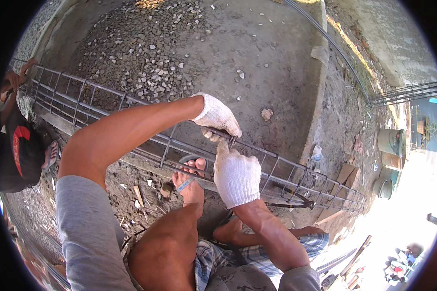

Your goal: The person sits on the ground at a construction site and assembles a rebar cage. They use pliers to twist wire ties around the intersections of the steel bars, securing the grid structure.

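A long steel rebar cage (278,157), made of long bars with stirrups across them, runs from the far left to the right in front of me. My left hand (217,118), in a white knit glove, is closed around its far upper bar. Just nearer, my right hand (237,177), also gloved, is curled closed with its thumb raised against the same bar, close to a stirrup. Whatever the right fingers hold is hidden. A dark pincer-like tool (305,204) with two thin handles rests at the cage to the right of my right hand.
At the left a co-worker in a dark cap (22,155) has hands (15,80) at the cage's end. Grey gravel (145,53) lies on the concrete floor (257,63) beyond. More rebar (408,95) and buckets (391,141) are at the right. My sandalled foot (192,186) is by the cage.
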A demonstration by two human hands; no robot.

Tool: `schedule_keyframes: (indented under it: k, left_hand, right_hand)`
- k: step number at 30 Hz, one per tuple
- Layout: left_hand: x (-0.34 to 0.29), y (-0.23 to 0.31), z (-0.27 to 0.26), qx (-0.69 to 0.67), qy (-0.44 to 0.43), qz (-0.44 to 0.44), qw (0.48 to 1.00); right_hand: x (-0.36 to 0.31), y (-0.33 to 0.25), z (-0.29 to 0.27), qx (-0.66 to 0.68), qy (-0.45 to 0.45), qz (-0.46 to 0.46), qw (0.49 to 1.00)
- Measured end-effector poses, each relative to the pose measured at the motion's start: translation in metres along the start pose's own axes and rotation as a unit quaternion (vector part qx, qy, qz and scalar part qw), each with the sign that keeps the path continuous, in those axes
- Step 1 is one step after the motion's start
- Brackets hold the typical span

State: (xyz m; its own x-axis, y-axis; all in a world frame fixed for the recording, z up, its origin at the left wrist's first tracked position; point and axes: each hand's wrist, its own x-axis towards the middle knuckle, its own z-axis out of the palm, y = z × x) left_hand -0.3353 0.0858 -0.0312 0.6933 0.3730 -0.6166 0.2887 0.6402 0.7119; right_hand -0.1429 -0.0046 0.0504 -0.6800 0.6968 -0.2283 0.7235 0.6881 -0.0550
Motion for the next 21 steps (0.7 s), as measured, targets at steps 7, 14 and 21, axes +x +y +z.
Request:
schedule_keyframes:
  k: [7, 14, 21]
  left_hand:
    - [-0.013, -0.011, -0.008, -0.093, 0.006, 0.039, 0.995]
    - [-0.034, 0.001, 0.022, 0.233, 0.141, 0.147, 0.951]
    - [-0.034, -0.004, 0.046, 0.338, 0.297, 0.202, 0.870]
  right_hand:
    - [-0.002, 0.000, -0.009, -0.036, -0.019, -0.048, 0.998]
    - [0.002, -0.007, -0.007, -0.052, -0.049, -0.079, 0.994]
    - [0.013, -0.013, 0.002, 0.055, -0.109, -0.045, 0.991]
